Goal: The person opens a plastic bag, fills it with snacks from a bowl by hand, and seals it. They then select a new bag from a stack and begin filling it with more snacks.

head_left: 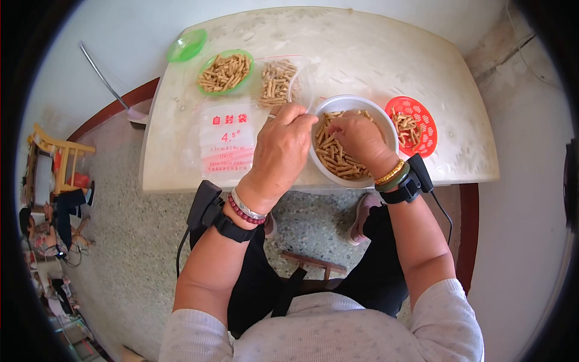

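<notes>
A white bowl (356, 105) full of tan snack sticks (333, 158) stands near the table's front edge. My right hand (357, 136) reaches into the bowl with its fingers curled down among the sticks. My left hand (282, 148) is closed beside the bowl's left rim, gripping the edge of a clear plastic bag (278, 81) that lies on the table and holds more sticks. Whether the right hand holds any sticks is hidden.
A green bowl (211, 90) of sticks and a green lid (187, 45) sit at the table's back left. A pack of zip bags with red print (226, 142) lies left of my hands. A red basket (422, 127) with a few sticks is at the right.
</notes>
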Available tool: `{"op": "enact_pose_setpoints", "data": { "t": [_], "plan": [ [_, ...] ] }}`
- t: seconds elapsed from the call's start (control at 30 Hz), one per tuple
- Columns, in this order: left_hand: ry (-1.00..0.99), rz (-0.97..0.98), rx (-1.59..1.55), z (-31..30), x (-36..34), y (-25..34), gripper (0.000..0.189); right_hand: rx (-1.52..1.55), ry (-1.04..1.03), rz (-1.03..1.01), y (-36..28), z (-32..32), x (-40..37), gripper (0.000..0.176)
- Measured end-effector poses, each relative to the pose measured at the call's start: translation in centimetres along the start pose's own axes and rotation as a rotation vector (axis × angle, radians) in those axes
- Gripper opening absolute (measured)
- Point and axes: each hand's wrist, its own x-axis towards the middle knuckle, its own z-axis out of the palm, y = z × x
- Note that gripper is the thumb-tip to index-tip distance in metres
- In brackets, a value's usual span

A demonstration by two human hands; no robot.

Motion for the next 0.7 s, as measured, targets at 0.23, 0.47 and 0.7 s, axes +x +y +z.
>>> {"op": "enact_pose_setpoints", "data": {
  "t": [0.23, 0.47, 0.7],
  "plan": [
    [-0.066, -0.007, -0.043, 0.0, -0.1, -0.1, 0.018, -0.088, 0.001, -0.045, -0.8, 1.0, -0.8, 0.018],
    [-0.124, -0.071, -0.073, 0.1, -0.4, -0.4, 0.014, 0.083, 0.099, -0.025, 1.4, -1.0, -1.1, 0.013],
    [-0.104, -0.089, -0.147, 1.0, -0.3, -0.3, 0.014, 0.784, 0.051, 0.029, -0.2, -4.4, -2.4, 0.01]
  ]
}}
